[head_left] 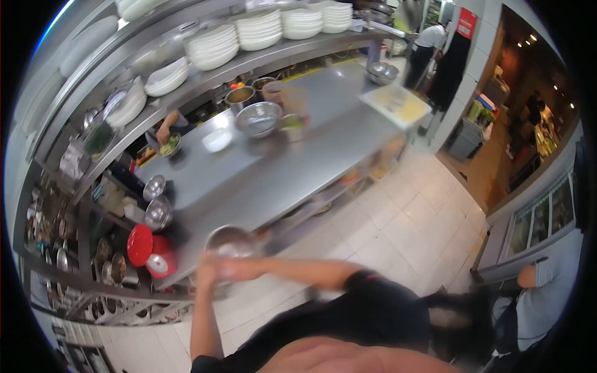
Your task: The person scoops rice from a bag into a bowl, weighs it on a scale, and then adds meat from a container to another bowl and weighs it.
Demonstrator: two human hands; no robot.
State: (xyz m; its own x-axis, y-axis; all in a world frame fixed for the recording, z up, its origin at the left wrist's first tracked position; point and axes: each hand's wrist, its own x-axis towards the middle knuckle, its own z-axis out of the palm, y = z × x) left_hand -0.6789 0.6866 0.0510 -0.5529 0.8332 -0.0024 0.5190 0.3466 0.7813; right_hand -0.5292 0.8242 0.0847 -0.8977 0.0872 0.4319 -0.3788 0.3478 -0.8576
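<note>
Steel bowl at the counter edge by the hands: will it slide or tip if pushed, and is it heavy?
The bowl looks like thin polished steel, so it is probably light and stiff. On the smooth steel counter it would likely slide easily. Rounded and close to the edge, it might rock or drop off.

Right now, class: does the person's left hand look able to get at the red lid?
Probably yes: the left hand is at the metal bowl, and the red lid sits close beside it with nothing between.
</note>
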